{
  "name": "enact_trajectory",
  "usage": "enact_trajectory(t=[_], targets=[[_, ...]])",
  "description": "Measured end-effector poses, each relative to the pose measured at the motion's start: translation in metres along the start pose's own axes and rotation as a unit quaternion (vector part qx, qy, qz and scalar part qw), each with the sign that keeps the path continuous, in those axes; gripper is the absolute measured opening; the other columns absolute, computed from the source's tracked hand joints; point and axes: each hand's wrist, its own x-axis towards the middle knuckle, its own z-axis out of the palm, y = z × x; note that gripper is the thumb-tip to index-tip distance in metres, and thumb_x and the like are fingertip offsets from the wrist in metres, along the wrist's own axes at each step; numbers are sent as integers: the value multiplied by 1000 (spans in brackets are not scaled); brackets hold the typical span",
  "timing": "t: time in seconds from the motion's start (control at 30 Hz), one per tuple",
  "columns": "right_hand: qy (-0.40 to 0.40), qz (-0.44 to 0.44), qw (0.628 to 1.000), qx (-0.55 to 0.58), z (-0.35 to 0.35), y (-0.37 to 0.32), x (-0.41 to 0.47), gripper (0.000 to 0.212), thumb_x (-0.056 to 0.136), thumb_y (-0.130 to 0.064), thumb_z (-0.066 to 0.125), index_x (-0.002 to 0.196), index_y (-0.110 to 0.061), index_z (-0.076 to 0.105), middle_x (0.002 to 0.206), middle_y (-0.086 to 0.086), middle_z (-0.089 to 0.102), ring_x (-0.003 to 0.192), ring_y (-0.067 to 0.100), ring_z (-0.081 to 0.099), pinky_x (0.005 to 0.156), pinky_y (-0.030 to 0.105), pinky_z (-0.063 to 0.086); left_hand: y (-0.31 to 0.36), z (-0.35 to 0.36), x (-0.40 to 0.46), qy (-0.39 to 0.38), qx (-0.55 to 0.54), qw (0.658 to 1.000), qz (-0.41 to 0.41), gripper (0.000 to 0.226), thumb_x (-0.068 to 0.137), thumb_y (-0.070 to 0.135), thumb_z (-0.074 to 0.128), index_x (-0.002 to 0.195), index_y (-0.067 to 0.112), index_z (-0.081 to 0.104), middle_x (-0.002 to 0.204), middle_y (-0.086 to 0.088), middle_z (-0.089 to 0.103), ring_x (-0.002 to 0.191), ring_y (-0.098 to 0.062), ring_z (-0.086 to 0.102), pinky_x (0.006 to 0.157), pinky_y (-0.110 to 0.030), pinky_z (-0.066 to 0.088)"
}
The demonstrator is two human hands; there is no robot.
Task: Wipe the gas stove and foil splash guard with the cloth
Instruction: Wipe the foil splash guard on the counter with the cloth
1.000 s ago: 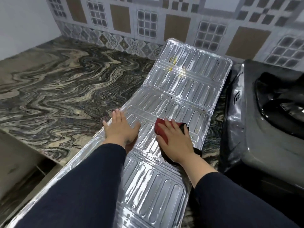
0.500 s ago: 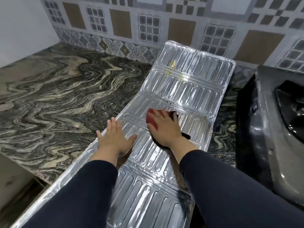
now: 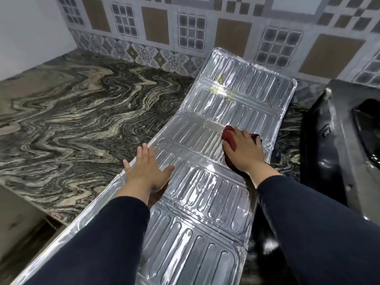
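Foil guard (image 3: 207,182) lies flat on the tabletop (image 3: 72,124), long axis running away from the person toward the wall; stove (image 3: 333,153) just right of it. Right hand (image 3: 244,153) presses a red cloth (image 3: 229,138) mid-guard, fingers curled over it. Left hand (image 3: 146,171) is spread flat, empty, pinning the left edge, so yellowish stains (image 3: 220,85) farther up sit nearer the right hand.

Left hand (image 3: 146,171) flat, fingers spread; right hand (image 3: 245,150) pressed palm-down, grip seemingly loose
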Motion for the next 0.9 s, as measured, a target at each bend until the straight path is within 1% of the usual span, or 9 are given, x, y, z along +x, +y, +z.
enact_trajectory(t=[0.13,0.23,0.33,0.47,0.6,0.7,0.8,0.87,0.9], targets=[[-15,4,1000,6,-2,-1,-8,59,97,-53,19,150,-28,21,161,-5,13,148,18,8,118,52,2,-5,-1,-1,3,-8,1000,4,93,88,70,24,149,14,-17,157,0,-28,146,-17,-22,115,-59,-8],[-14,4,1000,11,-2,-10,-23,58,97,-52,20,150,-28,21,161,-5,14,148,18,8,118,51,1,-11,0,-9,3,-6,1000,-2,96,85,74,22,149,13,-16,157,0,-26,146,-17,-21,115,-58,-8],[-17,9,1000,18,-1,-18,-47,57,97,-52,20,150,-29,21,161,-5,13,148,19,7,119,50,1,-17,3,-22,15,8,1000,-12,101,80,80,15,150,12,-14,158,-1,-22,147,-17,-17,116,-57,-6],[-20,14,999,24,2,-36,-76,56,97,-51,18,150,-32,18,161,-6,10,148,19,4,118,49,-2,-17,8,-41,46,55,997,-40,102,79,80,7,150,8,-10,160,-6,-17,148,-19,-13,115,-60,-5],[-24,18,999,26,7,-49,-99,57,97,-52,16,150,-34,16,161,-6,7,148,19,1,118,50,-3,4,9,-43,69,70,995,-2,105,78,81,6,149,7,-12,160,-7,-17,148,-20,-13,114,-62,-4],[-18,18,999,33,7,-53,-109,58,96,-53,15,151,-33,12,162,-6,4,149,19,-1,118,51,-5,23,5,-32,60,72,995,21,107,78,83,12,150,8,-13,160,-6,-16,148,-20,-11,114,-60,-4],[-5,-2,998,60,7,-51,-114,60,96,-52,17,151,-30,7,162,-6,-1,148,17,-9,117,51,-11,32,-6,-15,44,55,997,41,103,82,79,18,150,8,-10,160,-5,-16,148,-19,-13,114,-60,-4],[10,-32,997,69,6,-48,-118,58,96,-49,18,150,-28,15,162,-8,0,148,13,-11,116,50,-13,36,-16,-1,37,42,997,58,100,84,76,21,151,8,-9,160,-5,-16,148,-19,-14,114,-61,-4],[12,-44,997,68,6,-46,-119,58,95,-48,19,149,-28,20,161,-9,3,148,10,-8,117,50,-13,38,-21,7,34,38,997,63,98,85,74,23,151,8,-8,160,-5,-15,148,-19,-13,114,-60,-5]])
